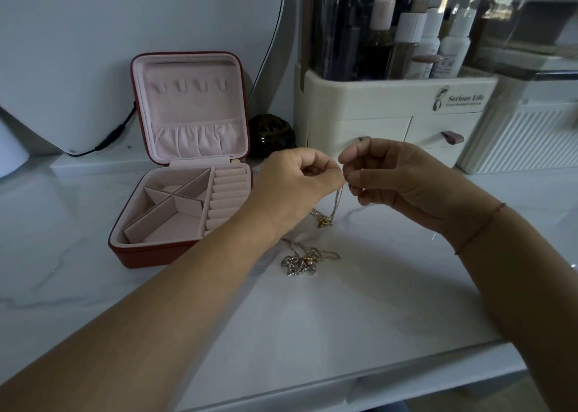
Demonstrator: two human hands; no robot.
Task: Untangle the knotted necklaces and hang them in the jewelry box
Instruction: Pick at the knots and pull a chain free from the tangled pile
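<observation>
A red jewelry box (137,257) with pink lining stands open at the left; several small hooks (190,86) line its raised lid. My left hand (294,183) and my right hand (403,177) meet above the table, and both pinch a thin silver chain (337,200). The chain hangs down to a gold pendant (323,222) that lies on the marble top. A knotted heap of silver necklaces (300,263) with a small pink bead lies on the table below the hands, untouched.
A cream organiser (375,102) with drawers and bottles stands behind the hands. A ribbed white container (519,139) is at the right, a dark round jar (270,135) beside the box, and a black cable (115,135) at the back left. The table's front edge runs low.
</observation>
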